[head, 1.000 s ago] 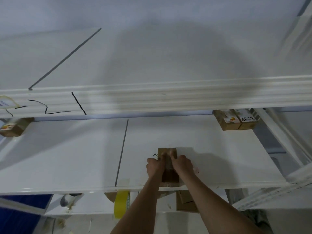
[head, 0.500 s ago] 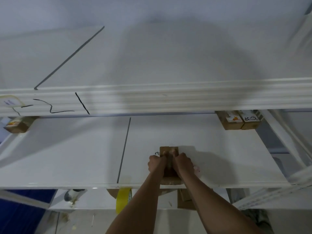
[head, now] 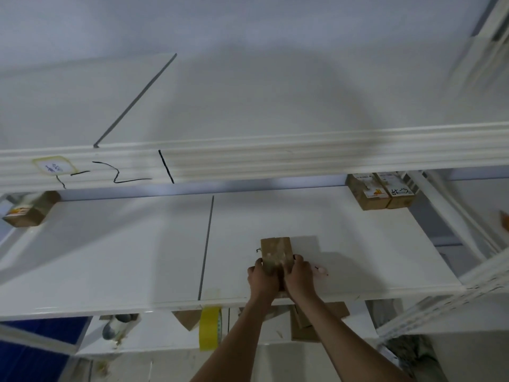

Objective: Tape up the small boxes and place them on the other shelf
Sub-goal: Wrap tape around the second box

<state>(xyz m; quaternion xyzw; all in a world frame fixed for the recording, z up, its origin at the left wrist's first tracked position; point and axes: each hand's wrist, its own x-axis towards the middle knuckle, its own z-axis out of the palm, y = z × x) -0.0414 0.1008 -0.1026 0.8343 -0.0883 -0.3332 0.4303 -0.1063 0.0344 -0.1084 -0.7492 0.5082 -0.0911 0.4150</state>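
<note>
A small brown cardboard box (head: 276,250) stands on the white middle shelf (head: 137,257), near its front edge. My left hand (head: 261,277) grips the box's left side and my right hand (head: 298,277) grips its right side, fingers curled round its near half. The near end of the box is hidden behind my hands. A yellow roll of tape (head: 210,328) stands on the lower shelf, just below the front edge and left of my left forearm.
Two labelled small boxes (head: 380,191) sit at the back right of the middle shelf, another box (head: 30,209) at the back left. More cardboard (head: 308,323) lies on the lower shelf under my arms. The upper shelf's beam (head: 248,158) crosses above. A slanted rack brace (head: 462,216) stands at the right.
Both hands have slid back toward me along the box, uncovering its top and far half. The box stays in the same spot on the shelf.
</note>
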